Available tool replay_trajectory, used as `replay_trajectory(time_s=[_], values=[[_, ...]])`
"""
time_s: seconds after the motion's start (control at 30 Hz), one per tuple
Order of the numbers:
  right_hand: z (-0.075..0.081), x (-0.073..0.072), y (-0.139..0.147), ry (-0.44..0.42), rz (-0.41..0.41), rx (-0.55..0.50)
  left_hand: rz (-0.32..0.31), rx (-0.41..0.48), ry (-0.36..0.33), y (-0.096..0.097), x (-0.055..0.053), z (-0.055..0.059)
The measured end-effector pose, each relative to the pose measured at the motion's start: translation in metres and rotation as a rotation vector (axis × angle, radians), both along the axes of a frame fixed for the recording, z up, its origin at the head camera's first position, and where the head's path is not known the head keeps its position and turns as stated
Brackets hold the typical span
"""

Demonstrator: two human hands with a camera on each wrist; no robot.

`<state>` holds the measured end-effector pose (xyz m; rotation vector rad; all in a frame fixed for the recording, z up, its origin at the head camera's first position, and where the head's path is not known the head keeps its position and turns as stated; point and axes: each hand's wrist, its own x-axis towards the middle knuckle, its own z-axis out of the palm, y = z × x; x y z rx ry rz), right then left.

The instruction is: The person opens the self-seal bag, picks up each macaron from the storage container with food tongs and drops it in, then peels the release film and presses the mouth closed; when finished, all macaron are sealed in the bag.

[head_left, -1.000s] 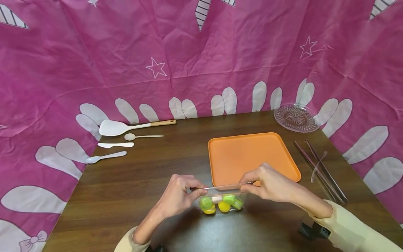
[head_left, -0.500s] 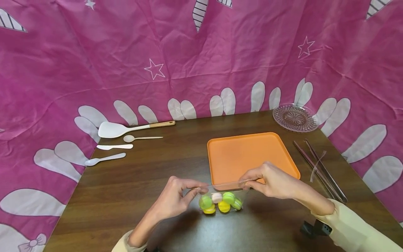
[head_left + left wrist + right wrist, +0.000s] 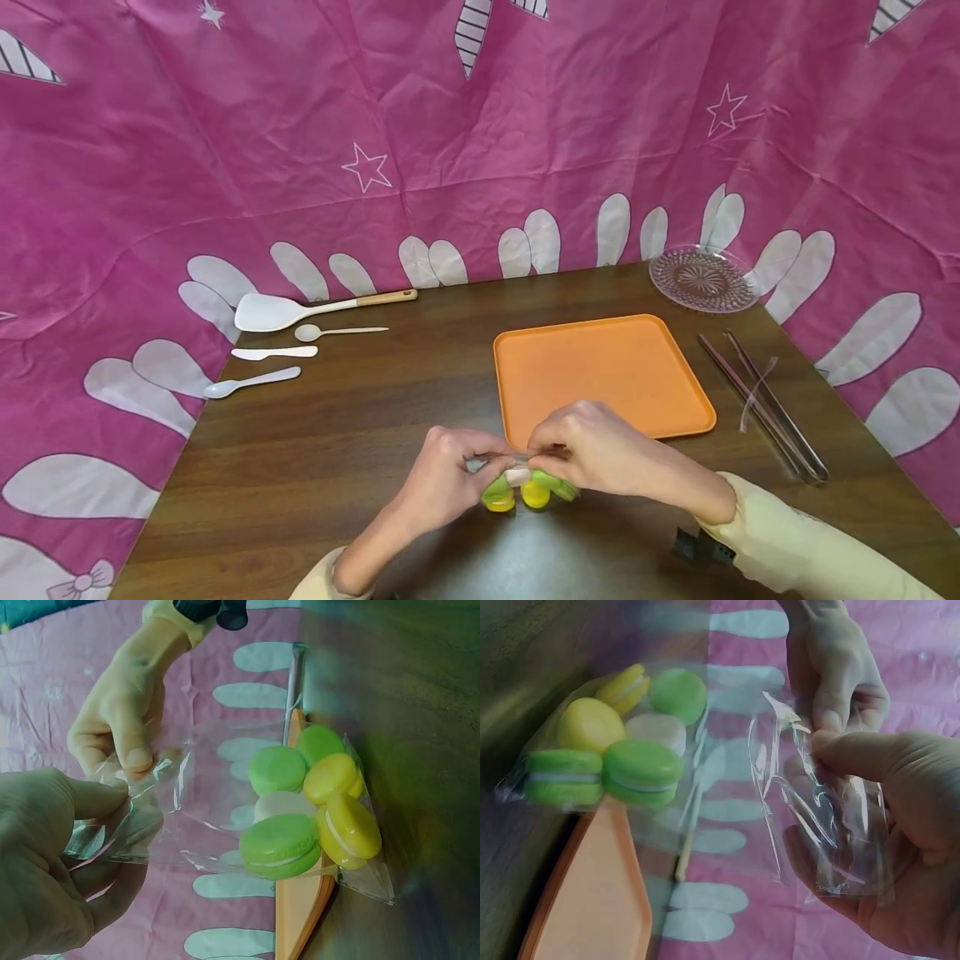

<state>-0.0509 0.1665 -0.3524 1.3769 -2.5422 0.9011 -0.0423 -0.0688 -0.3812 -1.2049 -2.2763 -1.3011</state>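
Between my two hands stands a clear plastic bag (image 3: 765, 817) with several macarons inside: green (image 3: 279, 844), yellow (image 3: 349, 831) and one pale (image 3: 517, 477). Its lower end rests at the table near the front. My left hand (image 3: 448, 479) pinches the bag's upper edge between thumb and fingers. On the other side my right hand (image 3: 592, 450) pinches the same edge. The fingertips of both hands are close together, and the film is gathered and creased there. In the head view the hands cover most of the bag's top.
Just behind the hands lies an orange tray (image 3: 592, 367). Tongs (image 3: 765, 408) lie to its right, with a clear plate (image 3: 703, 279) at the back right. On the left are a white spatula (image 3: 273, 312), two spoons (image 3: 255, 382) and a white knife (image 3: 274, 352).
My hands have come together from the bag's two corners toward its middle. The taut upper edge is now bunched between my fingers. The macarons have stayed about where they were.
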Motion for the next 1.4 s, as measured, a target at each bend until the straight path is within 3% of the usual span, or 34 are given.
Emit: replay_trajectory(time_s=[0.13, 0.33, 0.57, 0.9, 1.1, 1.23, 1.4], values=[[0.003, 0.003, -0.002, 0.005, 0.013, 0.025, 0.003, -0.003, 0.015, -0.004, 0.003, 0.000], [0.006, 0.005, 0.011, -0.062, 0.048, 0.022, -0.008, -0.030, -0.016, -0.014, 0.005, 0.001], [0.002, 0.007, 0.028, -0.084, 0.090, -0.073, -0.005, -0.025, 0.017, -0.021, 0.004, 0.002], [-0.001, 0.008, 0.040, -0.103, 0.076, -0.135, -0.011, -0.018, -0.037, -0.025, 0.004, 0.001], [0.003, 0.008, 0.043, -0.118, 0.075, -0.148, -0.021, -0.010, -0.083, -0.031, 0.004, 0.006], [0.009, 0.004, 0.044, -0.103, 0.076, -0.160, -0.030, 0.001, -0.085, -0.035, 0.000, 0.013], [0.016, -0.006, 0.041, -0.087, 0.043, -0.158, -0.036, -0.013, -0.092, -0.042, -0.013, 0.024]])
